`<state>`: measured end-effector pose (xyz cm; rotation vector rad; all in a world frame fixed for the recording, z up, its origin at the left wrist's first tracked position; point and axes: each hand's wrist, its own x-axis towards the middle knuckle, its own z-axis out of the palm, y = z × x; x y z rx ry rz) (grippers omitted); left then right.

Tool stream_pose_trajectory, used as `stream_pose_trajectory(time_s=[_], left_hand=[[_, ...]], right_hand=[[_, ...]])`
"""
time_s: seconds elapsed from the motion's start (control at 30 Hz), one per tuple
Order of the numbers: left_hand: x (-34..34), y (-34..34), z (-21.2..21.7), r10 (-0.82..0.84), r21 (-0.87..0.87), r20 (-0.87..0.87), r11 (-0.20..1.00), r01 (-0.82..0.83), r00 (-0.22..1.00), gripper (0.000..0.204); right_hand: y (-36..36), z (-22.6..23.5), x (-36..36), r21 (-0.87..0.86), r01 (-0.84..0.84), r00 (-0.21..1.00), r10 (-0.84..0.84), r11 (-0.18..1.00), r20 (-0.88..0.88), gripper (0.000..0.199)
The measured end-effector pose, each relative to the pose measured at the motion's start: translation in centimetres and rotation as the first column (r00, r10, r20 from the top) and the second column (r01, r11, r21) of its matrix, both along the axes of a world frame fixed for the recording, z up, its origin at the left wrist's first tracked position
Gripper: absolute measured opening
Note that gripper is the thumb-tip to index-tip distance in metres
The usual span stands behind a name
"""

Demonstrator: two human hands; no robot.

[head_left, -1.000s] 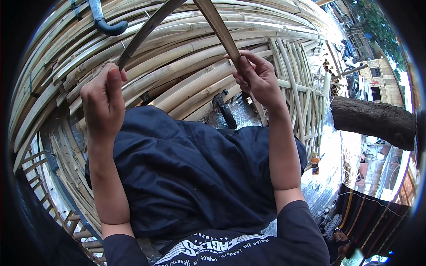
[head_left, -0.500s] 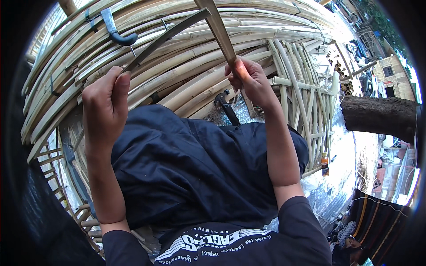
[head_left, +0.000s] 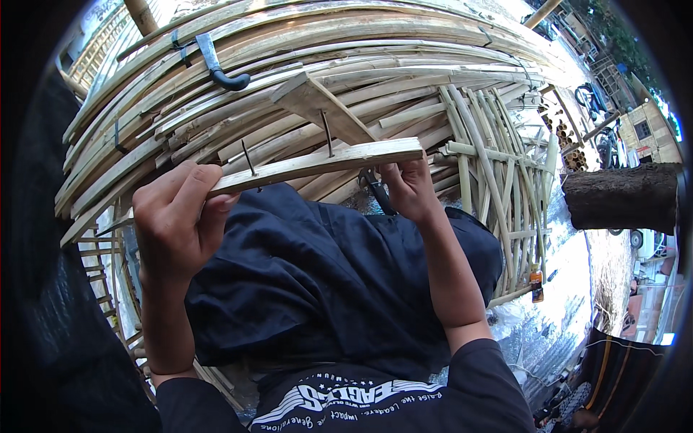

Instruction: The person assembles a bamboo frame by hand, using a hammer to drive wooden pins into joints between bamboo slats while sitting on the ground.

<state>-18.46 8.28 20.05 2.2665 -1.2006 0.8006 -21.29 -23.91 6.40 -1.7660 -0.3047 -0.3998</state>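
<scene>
Swung down since the earlier frame: nailed strip (head_left: 303, 167), pinched at one end by left hand (head_left: 177, 216), across flat board (head_left: 310, 99) beside right hand (head_left: 413, 191) — fingers curled, exact hold hidden. Could snag or slip loose — through projecting nails (head_left: 327, 135) or slackened pinch.

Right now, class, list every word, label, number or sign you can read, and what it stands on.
Dark shirt: white printed lettering; I won't copy its wording.
Small bottle: label too small to read.
Nailed wooden strip: no lettering visible.
I make out no other text.
</scene>
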Motion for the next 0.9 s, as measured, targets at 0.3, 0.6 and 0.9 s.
stream_pose_trajectory(time_s=[0.3,0.6,0.9], left_hand=[[-0.6,-0.1,-0.4,-0.087,-0.099,-0.141,0.992,0.074,0.986,0.030],[-0.4,-0.1,-1.1,-0.114,-0.135,-0.211,0.987,0.086,0.971,0.029],[-0.1,-0.4,-1.8,-0.144,-0.170,-0.238,0.980,0.105,0.961,0.029]], right_hand=[[0.5,-0.2,-0.8,-0.071,0.017,0.998,-0.021,0.997,-0.059,0.042],[1.3,1.2,-0.4,-0.189,0.056,0.998,-0.049,0.980,0.042,0.049],[0.9,0.9,-0.4,-0.215,0.054,0.999,-0.053,0.975,0.014,0.050]])
